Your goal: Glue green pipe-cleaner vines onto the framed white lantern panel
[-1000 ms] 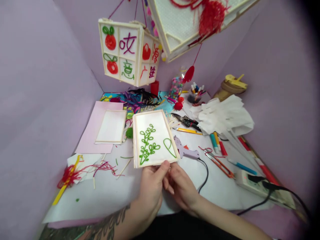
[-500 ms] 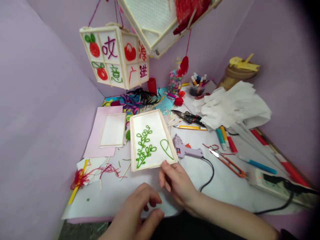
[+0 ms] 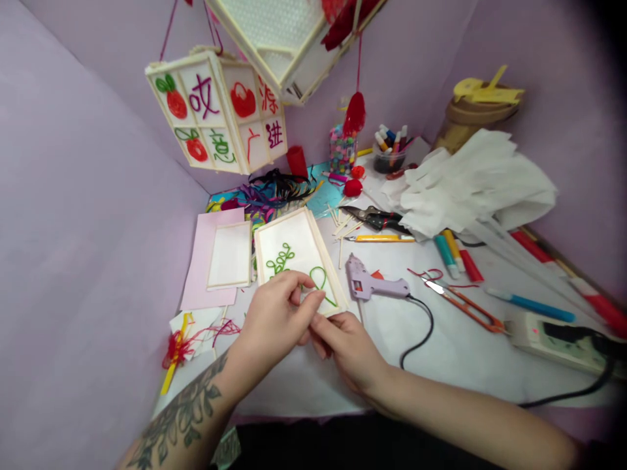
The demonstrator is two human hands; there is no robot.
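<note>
A wood-framed white panel (image 3: 289,235) carries a leafy sprig and a loop shaped from green yarn (image 3: 280,258). My right hand (image 3: 347,343) is closed on the panel's lower edge near its right corner, thumb on top. My left hand (image 3: 281,310) lies over the lower part of the panel and covers much of the sprig. Its thumb and forefinger are bent together beside the yarn loop, close to my right thumb. Whatever sits between those fingertips is hidden. A lilac glue gun (image 3: 375,281) rests just right of the panel.
Paper lanterns (image 3: 215,111) hang above the table. On the left lie another framed panel (image 3: 229,254), pink card (image 3: 193,261) and red threads (image 3: 179,349). On the right are pruning shears (image 3: 375,217), a craft knife (image 3: 382,239), orange snips (image 3: 465,307), white fabric (image 3: 480,183) and a power strip (image 3: 558,339).
My left hand has moved up and forward from the table's front edge onto the panel, next to my right hand. My right hand keeps its hold on the panel. The view has shifted slightly.
</note>
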